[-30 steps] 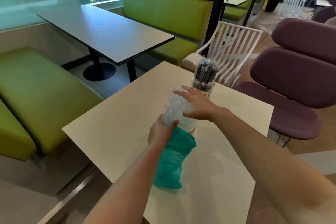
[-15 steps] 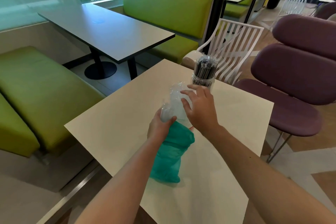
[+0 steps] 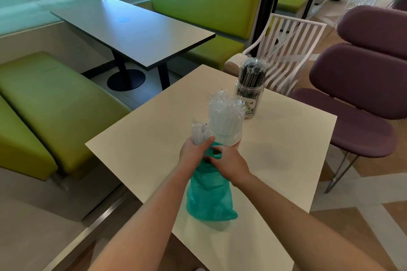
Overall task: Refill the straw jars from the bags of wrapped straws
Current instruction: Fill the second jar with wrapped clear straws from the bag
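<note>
**Two jars look full, a few straws left**

Nearest, the green bag (image 3: 209,193) lies on the table (image 3: 275,160). The right hand (image 3: 229,164) pinches its top. The left hand (image 3: 193,149) grips a small bunch of white straws (image 3: 197,133). Just behind, the white straw jar (image 3: 224,123) looks packed. Farther back, the black straw jar (image 3: 250,90) looks full too. I think little is left. What's inside the bag is hidden.

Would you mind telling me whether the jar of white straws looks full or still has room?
Full, as far as visible: the white straws stand upright, tightly packed across the mouth of the near jar.
</note>
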